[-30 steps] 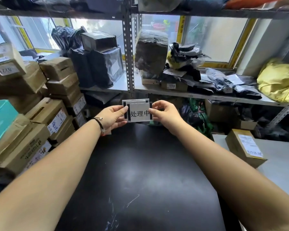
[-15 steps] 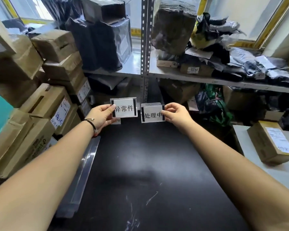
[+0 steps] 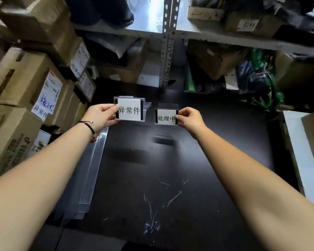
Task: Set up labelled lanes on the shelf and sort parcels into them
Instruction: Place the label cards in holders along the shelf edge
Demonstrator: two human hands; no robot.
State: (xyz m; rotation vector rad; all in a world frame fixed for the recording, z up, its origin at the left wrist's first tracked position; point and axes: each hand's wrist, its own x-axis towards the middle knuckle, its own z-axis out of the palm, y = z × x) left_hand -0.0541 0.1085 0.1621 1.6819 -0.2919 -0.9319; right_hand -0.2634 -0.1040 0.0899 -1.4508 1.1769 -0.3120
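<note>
- The person's left hand (image 3: 100,116) grips a clear label stand (image 3: 130,110) by its left edge, thumb on the front and fingers curled behind; its white card reads 异常件.
- The right hand (image 3: 190,118) pinches the right edge of a second label stand (image 3: 166,117), whose card reads 处理中.
- Both stands face the person upright and side by side, with a gap between them, the left one a little higher.
- Both are held up off the black shelf board (image 3: 170,169), near its far end, and each throws a blurred shadow on it.
- Long clear plastic dividers (image 3: 91,169) lie along the board's left edge, under the left forearm.
- A dark cord bracelet (image 3: 88,125) sits on the left wrist.
- Cardboard boxes (image 3: 16,78) are stacked at the left, some with paper labels on their sides.
- A perforated metal upright (image 3: 168,42) stands behind the hands, with more boxes and a green bag (image 3: 261,84) to the right of it.
</note>
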